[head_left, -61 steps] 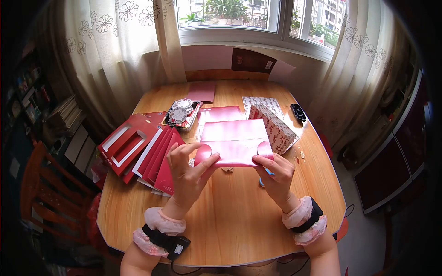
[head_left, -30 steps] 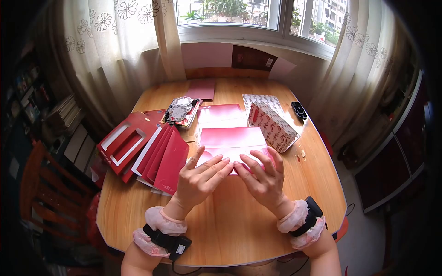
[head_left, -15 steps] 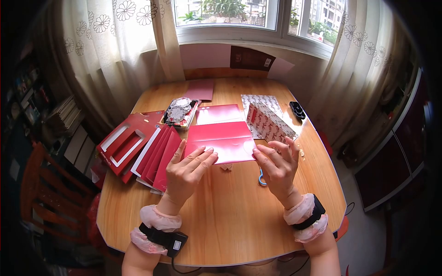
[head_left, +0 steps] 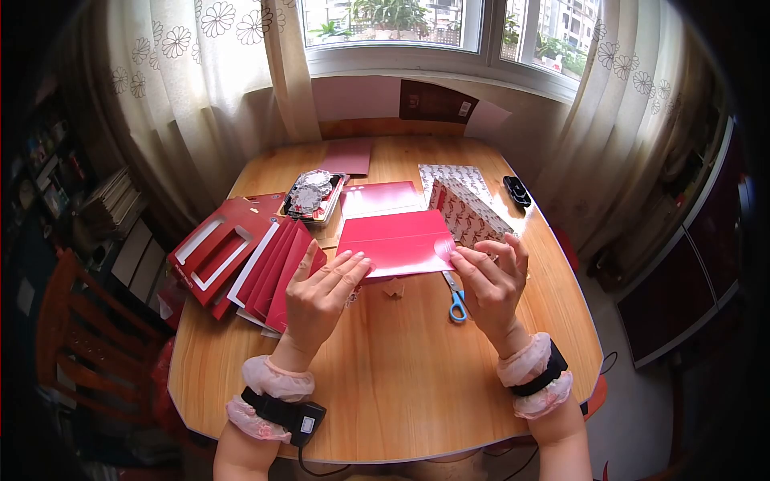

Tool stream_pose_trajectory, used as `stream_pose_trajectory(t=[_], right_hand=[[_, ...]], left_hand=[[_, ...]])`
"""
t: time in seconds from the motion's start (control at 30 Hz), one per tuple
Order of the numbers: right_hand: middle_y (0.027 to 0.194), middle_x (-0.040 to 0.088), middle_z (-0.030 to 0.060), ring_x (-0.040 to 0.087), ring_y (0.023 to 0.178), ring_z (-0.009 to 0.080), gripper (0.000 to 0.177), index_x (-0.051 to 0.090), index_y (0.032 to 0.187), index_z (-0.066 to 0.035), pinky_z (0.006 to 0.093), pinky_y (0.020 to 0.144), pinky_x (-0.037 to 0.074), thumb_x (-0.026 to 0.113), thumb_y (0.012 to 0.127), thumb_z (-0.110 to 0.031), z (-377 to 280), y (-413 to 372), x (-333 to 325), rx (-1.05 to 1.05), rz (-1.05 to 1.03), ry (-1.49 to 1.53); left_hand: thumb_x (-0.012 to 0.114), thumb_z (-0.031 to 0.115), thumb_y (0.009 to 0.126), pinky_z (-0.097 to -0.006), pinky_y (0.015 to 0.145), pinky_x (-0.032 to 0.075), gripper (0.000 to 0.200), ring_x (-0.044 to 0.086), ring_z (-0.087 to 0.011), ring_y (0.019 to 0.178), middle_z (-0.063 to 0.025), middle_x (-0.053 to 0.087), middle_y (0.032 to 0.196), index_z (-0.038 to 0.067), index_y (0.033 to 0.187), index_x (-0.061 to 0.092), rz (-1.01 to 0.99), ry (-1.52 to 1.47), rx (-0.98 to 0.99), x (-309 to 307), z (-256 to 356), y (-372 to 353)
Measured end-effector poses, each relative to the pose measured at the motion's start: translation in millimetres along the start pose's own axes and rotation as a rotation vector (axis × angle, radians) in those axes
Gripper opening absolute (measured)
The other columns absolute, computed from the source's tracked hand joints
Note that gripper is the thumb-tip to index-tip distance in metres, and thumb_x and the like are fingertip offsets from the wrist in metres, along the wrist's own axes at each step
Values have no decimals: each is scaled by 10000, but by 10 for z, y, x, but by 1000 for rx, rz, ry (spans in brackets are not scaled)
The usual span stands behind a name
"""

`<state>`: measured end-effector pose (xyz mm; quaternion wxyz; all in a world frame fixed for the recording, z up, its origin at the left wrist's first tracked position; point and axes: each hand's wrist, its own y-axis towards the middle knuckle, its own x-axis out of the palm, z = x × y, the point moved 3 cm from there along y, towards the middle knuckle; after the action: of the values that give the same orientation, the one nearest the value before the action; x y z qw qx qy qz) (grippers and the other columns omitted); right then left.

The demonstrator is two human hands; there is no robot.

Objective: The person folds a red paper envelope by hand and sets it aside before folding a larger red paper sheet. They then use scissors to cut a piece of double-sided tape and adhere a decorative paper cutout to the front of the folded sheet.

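A glossy red card (head_left: 397,239) with a crease across it is held up over the middle of the table, between both hands. My left hand (head_left: 322,293) grips its near left corner, fingers on top and thumb hidden beneath. At the near right corner, my right hand (head_left: 491,284) pinches the card, with its outer fingers raised. Blue-handled scissors (head_left: 457,305) lie on the table beside my right hand. A small brown paper scrap (head_left: 394,288) is just below the card's near edge.
Red folded cards (head_left: 269,276) and a red bag (head_left: 212,248) are at the left. Behind stands a tray of patterned cutouts (head_left: 313,196). Patterned folded card (head_left: 469,212) and a black object (head_left: 516,191) are at the back right of the wooden table (head_left: 385,401).
The red card has tilted and shifted slightly right and away, with both hands still on it. More of the scissors now shows.
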<state>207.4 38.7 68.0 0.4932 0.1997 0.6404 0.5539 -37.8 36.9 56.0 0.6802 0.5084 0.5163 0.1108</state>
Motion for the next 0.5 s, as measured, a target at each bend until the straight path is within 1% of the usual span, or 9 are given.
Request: stream_pose_trajectory(t=[0.1, 0.17, 0.2, 0.3, 0.37, 0.5], right_hand=[[903, 712, -28, 608, 900, 154, 104, 741, 875, -130, 409, 1039, 355, 710, 778, -108, 15, -7, 14, 0, 4, -4], [897, 711, -27, 608, 899, 154, 103, 741, 875, -130, 408, 1037, 357, 710, 779, -108, 39, -10, 7, -1, 10, -9], [891, 711, -27, 608, 896, 154, 99, 741, 873, -129, 407, 1035, 357, 710, 780, -111, 57, -10, -5, 4, 14, -6], [881, 711, -26, 608, 891, 155, 93, 741, 869, -128, 405, 1033, 357, 710, 783, -113, 52, -9, -1, 8, 22, 3], [878, 711, -26, 607, 889, 156, 90, 741, 867, -128, 404, 1033, 357, 710, 784, -113, 52, -17, 7, 7, 25, 10], [883, 712, -20, 607, 890, 162, 95, 742, 870, -122, 402, 1023, 363, 719, 778, -115, 92, -24, 7, 22, 29, 31]], left_hand=[[626, 129, 861, -478, 1116, 358, 238, 689, -174, 1029, -50, 723, 1068, 138, 1079, 722, 7, 10, 0, -7, -3, -2], [636, 68, 845, -462, 1134, 338, 237, 686, -198, 1035, -60, 728, 1043, 111, 1059, 729, 24, -32, -27, -18, -41, -18], [636, 68, 845, -462, 1134, 338, 237, 686, -198, 1035, -60, 728, 1043, 111, 1059, 729, 24, -31, -26, -25, -39, -20], [661, 69, 826, -451, 1109, 368, 220, 690, -205, 1029, -62, 732, 1020, 105, 1029, 738, 21, -92, -59, -49, -56, -24], [684, 68, 816, -442, 1072, 408, 196, 697, -215, 1013, -67, 735, 993, 101, 999, 747, 59, -92, -87, -63, -76, -28], [696, 60, 818, -434, 1042, 435, 176, 704, -226, 996, -75, 737, 970, 96, 980, 753, 105, -123, -135, -49, -122, -81]])
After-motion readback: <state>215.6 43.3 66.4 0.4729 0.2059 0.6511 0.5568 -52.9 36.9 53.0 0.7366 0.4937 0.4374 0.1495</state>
